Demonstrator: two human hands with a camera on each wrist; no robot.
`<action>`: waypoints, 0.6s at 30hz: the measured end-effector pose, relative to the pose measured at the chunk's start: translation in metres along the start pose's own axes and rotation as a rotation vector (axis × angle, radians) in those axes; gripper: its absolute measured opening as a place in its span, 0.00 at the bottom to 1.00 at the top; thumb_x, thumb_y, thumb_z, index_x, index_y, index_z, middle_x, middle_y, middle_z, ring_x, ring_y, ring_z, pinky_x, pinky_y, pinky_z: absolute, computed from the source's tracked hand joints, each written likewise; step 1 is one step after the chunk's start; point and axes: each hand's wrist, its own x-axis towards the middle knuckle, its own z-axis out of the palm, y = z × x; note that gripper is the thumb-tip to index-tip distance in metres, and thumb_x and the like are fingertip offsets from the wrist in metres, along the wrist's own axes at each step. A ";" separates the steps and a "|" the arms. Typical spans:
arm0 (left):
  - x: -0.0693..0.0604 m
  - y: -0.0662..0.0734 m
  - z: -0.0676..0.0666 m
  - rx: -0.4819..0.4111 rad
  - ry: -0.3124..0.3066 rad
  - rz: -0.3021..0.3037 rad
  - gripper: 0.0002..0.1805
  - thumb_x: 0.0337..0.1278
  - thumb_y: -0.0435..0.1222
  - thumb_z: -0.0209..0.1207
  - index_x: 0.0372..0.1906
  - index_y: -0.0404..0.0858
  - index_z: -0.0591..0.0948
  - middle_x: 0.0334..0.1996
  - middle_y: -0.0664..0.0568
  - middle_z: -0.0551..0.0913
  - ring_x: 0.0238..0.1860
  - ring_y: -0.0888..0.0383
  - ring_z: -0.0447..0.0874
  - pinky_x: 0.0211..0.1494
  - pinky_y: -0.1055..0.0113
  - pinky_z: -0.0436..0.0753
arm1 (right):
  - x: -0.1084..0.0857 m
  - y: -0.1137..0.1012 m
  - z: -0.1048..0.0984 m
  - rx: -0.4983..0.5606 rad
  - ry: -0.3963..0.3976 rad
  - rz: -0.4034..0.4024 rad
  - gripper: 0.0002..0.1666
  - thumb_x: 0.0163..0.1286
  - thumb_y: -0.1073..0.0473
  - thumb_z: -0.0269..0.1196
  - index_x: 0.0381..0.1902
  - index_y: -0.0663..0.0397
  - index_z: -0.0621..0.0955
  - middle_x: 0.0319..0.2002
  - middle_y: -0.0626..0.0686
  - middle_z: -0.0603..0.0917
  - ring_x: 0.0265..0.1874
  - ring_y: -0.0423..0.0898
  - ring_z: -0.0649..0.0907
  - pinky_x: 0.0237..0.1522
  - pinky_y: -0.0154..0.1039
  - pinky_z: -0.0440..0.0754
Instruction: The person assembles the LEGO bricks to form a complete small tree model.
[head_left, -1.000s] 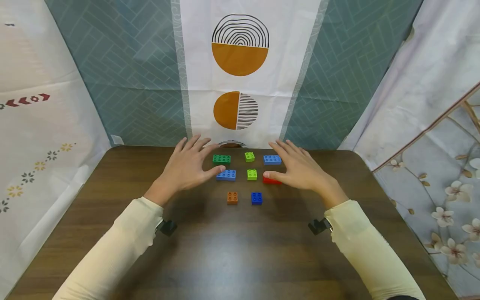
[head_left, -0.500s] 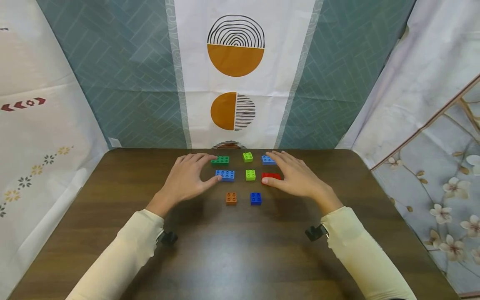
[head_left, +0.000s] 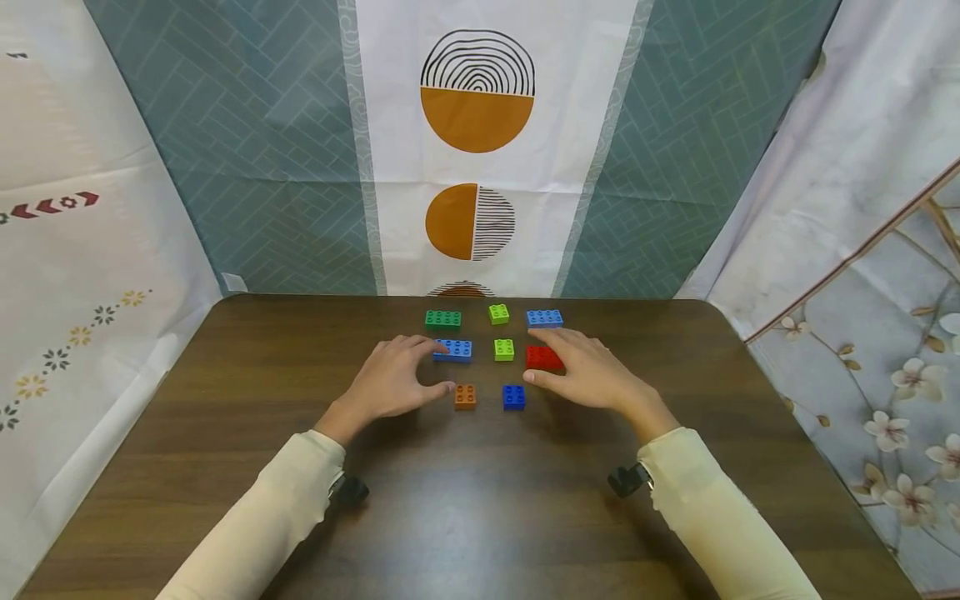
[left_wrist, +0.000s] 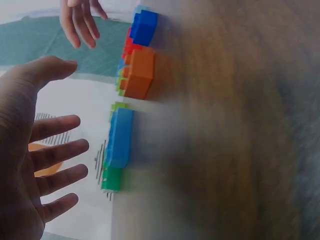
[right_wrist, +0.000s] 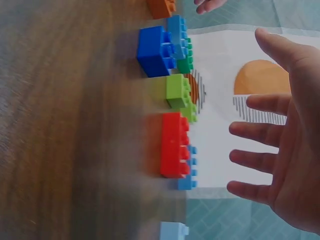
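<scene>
Both hands hover over toy building bricks and hold nothing. My left hand (head_left: 393,380) has its fingers spread, near the left light blue brick (head_left: 453,351) and the orange brick (head_left: 465,397). My right hand (head_left: 588,372), fingers also apart, is beside the red brick (head_left: 543,357), with the dark blue brick (head_left: 513,397) to its left. Farther back lie a green brick (head_left: 443,318), a lime brick (head_left: 498,314) and another light blue brick (head_left: 544,318). A second lime brick (head_left: 504,350) sits mid-group. The right wrist view shows a pale blue brick (right_wrist: 172,231), hidden in the head view.
The bricks stand studs up on a dark wooden table (head_left: 465,517). Behind the table hangs a teal and white cloth (head_left: 480,167) with orange half circles. White patterned cloths hang at the left and right sides.
Both hands have drawn back toward the person and come lower. The red brick and the back light blue brick are now less covered by the right hand. The bricks have not moved.
</scene>
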 end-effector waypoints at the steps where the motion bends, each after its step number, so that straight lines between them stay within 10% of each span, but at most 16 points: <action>1: 0.000 0.000 0.002 -0.010 -0.005 0.001 0.33 0.56 0.61 0.65 0.62 0.48 0.82 0.65 0.48 0.82 0.67 0.42 0.77 0.72 0.37 0.71 | 0.000 0.000 0.002 0.000 -0.003 0.000 0.48 0.70 0.26 0.57 0.80 0.40 0.63 0.79 0.54 0.66 0.78 0.61 0.66 0.74 0.72 0.62; 18: -0.003 -0.002 0.025 -0.079 -0.056 0.008 0.28 0.50 0.56 0.73 0.55 0.48 0.86 0.61 0.50 0.85 0.64 0.45 0.79 0.68 0.42 0.73 | 0.001 0.001 0.029 0.043 -0.030 -0.047 0.38 0.72 0.35 0.62 0.73 0.46 0.74 0.69 0.53 0.79 0.71 0.59 0.75 0.71 0.66 0.71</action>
